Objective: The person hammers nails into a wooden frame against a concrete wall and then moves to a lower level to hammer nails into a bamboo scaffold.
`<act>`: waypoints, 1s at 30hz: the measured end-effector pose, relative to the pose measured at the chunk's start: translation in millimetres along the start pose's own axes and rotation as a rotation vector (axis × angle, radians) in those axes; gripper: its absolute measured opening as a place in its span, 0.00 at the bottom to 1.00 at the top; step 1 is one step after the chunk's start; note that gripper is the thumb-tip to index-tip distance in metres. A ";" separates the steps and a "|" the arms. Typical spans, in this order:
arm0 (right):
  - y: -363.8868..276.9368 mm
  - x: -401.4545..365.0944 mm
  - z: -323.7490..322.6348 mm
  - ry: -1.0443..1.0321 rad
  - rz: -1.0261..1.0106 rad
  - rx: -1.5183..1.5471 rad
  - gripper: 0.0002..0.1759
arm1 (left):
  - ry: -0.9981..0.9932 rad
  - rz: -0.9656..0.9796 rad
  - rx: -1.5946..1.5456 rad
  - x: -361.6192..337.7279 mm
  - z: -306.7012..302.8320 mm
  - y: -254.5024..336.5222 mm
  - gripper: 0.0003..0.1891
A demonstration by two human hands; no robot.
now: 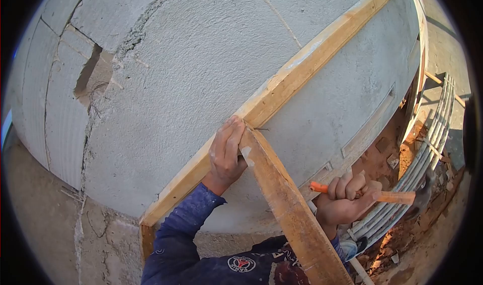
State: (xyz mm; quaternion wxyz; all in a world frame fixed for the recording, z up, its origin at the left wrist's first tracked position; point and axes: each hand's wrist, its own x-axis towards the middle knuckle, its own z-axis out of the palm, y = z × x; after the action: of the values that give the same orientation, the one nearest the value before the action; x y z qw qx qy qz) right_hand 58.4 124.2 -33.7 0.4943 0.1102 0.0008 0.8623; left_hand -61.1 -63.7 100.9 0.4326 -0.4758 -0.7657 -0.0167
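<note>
A long wooden beam (pixel 307 58) runs diagonally across the grey plastered wall (pixel 181 83). A second wooden board (pixel 287 204) meets it near the middle, and a nail (pixel 261 129) sticks out beside the joint. My left hand (pixel 227 151) is wrapped round the end of the board at the joint, fingertips on the wood. To the right of the board, my right hand (pixel 348 199) grips the orange handle of a hammer (pixel 397 198). The dark hammer head, somewhat blurred, points right, away from the nail.
A bundle of grey pipes or rods (pixel 427 154) curves along the right side. Below it lie reddish soil and rubble (pixel 392 250). A hole (pixel 94 76) opens in the wall at the upper left. Slots are cut in the plaster at the right.
</note>
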 end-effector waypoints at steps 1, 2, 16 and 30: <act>24.1 -25.1 -6.5 -0.086 0.110 -0.159 0.13 | -0.012 0.000 -0.004 -1.6 -1.3 0.9 0.30; 45.1 -43.4 -6.0 -0.176 0.211 -0.322 0.13 | -0.006 -0.003 -0.009 -2.2 0.1 3.6 0.30; 19.1 -38.4 -31.8 -0.278 0.314 -0.768 0.14 | -0.010 -0.034 -0.026 -2.9 -0.2 4.3 0.31; -15.3 18.4 19.9 0.014 0.374 -0.500 0.16 | -0.005 -0.045 0.022 -4.6 -0.6 5.2 0.30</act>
State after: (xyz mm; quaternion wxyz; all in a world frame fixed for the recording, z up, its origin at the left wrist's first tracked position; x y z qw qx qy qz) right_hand 66.2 145.6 -12.5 0.3386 -0.0225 -0.2283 0.9125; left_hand -56.1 -64.4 96.1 0.4352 -0.4537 -0.7775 -0.0168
